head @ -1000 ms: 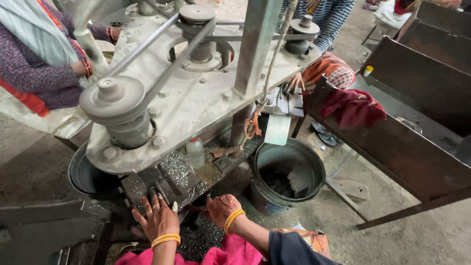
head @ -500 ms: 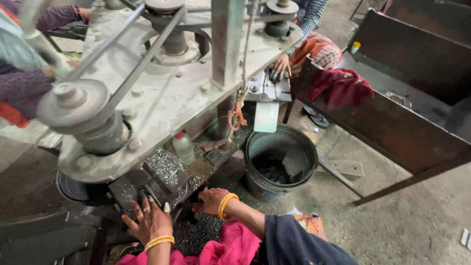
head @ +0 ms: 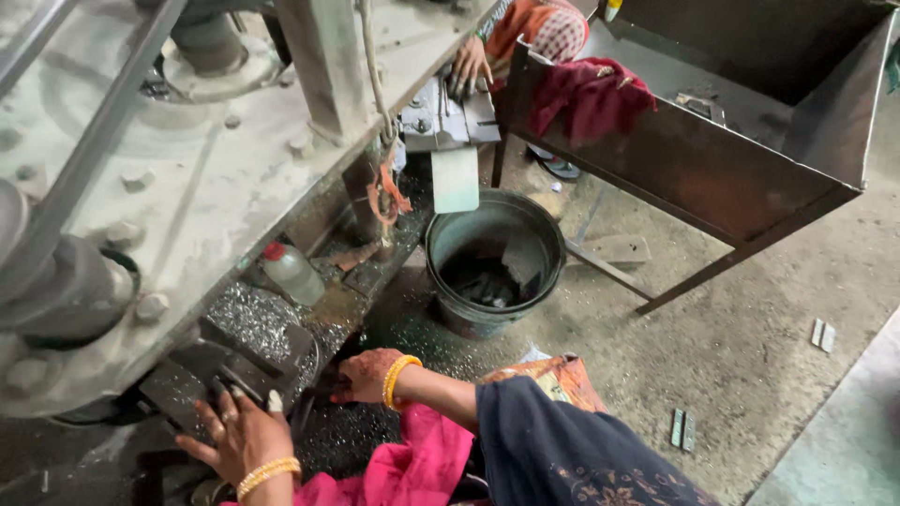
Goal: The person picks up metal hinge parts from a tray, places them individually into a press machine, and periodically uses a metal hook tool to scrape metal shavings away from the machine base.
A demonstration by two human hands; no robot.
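My left hand (head: 239, 433), with a yellow bangle at the wrist, lies with spread fingers on the dark metal die block (head: 202, 370) at the low front of a big grey press machine (head: 187, 178). My right hand (head: 361, 375), also with a yellow bangle, reaches under the machine beside that block, fingers curled over a heap of shiny metal chips (head: 253, 323). Whether it holds a piece is hidden. A small clear plastic bottle with a red cap (head: 291, 272) stands on the machine ledge just above.
A dark round bucket (head: 495, 258) with metal pieces stands on the floor to the right. A rusty metal trough (head: 712, 141) with a red cloth (head: 586, 94) stands behind it. Another person's hand (head: 469, 64) rests at a far die. Small metal strips (head: 682, 426) lie on the concrete.
The view has swung down and right, closer to the machine. My right hand has slid left under the ledge; my left hand stays on the die block.
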